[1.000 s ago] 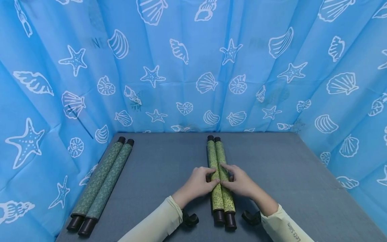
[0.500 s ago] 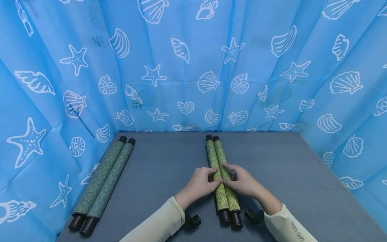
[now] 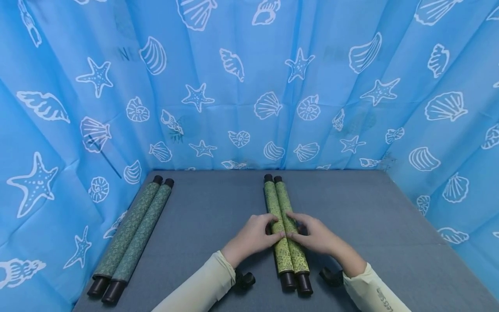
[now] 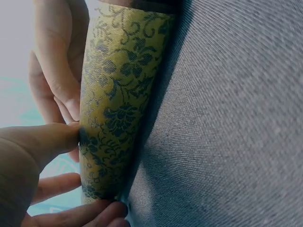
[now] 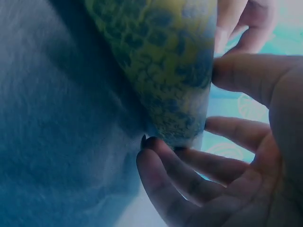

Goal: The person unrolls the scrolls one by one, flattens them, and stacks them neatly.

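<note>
- Compared with the head view half a second earlier, the near ends of the yellow-green rolls (image 3: 286,242) sit slightly further left; the far ends, by the curtain, have kept their place. Both hands have remained at the same mid-length position on the pair.
- The yellow-green rolls lie side by side, touching, at the centre of the grey table (image 3: 382,225), running from the near edge toward the blue curtain (image 3: 249,86).
- The left hand (image 3: 253,237) grips the left flank of the pair, fingers curled over the top and thumb against the side.
- The right hand (image 3: 313,236) grips the right flank in mirrored fashion. The fingertips of both hands nearly meet over the seam between the rolls.
- Wrist views confirm thumb and fingers wrapped around the patterned surface (image 4: 118,109) on each side.
- Count: two yellow-green rolls in hand; two dark green rolls (image 3: 134,232) well apart at the table's left edge; each roll has black end caps.
</note>
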